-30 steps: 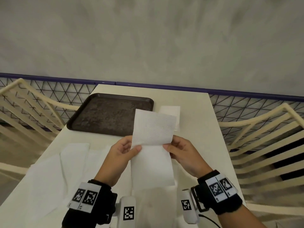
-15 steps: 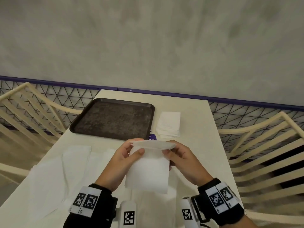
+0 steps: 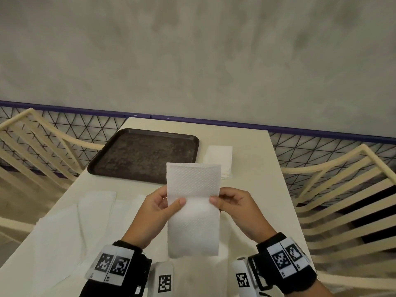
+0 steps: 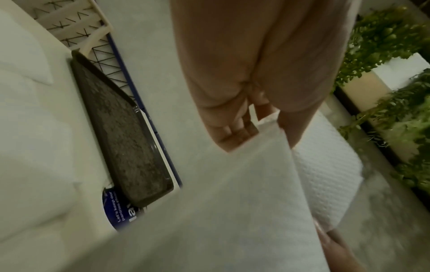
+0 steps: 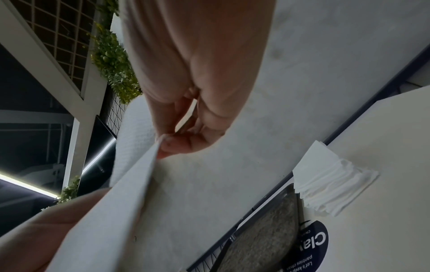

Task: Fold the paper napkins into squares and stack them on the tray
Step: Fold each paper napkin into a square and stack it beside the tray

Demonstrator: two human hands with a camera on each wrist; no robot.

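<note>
Paper napkin (image 3: 193, 211): white, matt, dimpled embossed texture. Tray (image 3: 120, 159): dark, speckled rough-looking bed, smooth slightly glossy rim. Table (image 3: 252, 146): cream, smooth, matt. Stack of folded napkins (image 3: 219, 156): white paper, matt. Wall (image 3: 192, 61): grey, mottled, matt.

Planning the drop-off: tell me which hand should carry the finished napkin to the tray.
Left, probably. The tray lies far-left of the napkin, on the left hand's side; the right hand would cross over. Both now pinch it.
</note>
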